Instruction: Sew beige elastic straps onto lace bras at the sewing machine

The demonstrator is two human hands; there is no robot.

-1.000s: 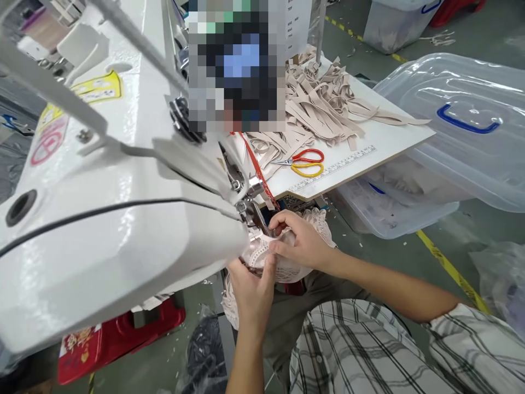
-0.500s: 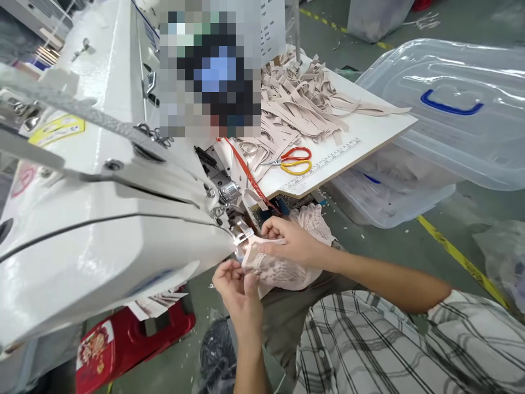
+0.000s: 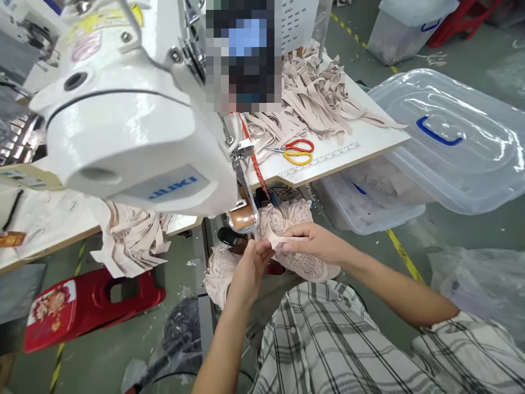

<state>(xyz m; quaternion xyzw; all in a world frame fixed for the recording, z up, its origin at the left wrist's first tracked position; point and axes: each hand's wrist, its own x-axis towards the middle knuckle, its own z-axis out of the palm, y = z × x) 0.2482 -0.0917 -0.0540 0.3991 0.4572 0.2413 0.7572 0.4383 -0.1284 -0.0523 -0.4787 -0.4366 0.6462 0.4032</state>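
A pale pink lace bra hangs between my hands, just in front of the sewing machine. My right hand pinches a narrow pink strip along the bra's edge between thumb and fingers. Close to the machine's metal arm, my left hand is closed on the same edge, its fingertips meeting the fabric. Another lace part of matching colour droops to the left of my left wrist. My left fingertips are partly hidden behind the hand.
Scissors with red and yellow handles lie on the white table beside piled beige strips. More strips hang off the left table edge. Lidded plastic boxes stand at right, a red stool at lower left.
Both hands have drawn the bra edge away from under the machine's presser area, moving it right. My left hand has turned and closed nearer the right. The view has shifted, showing more table at left.
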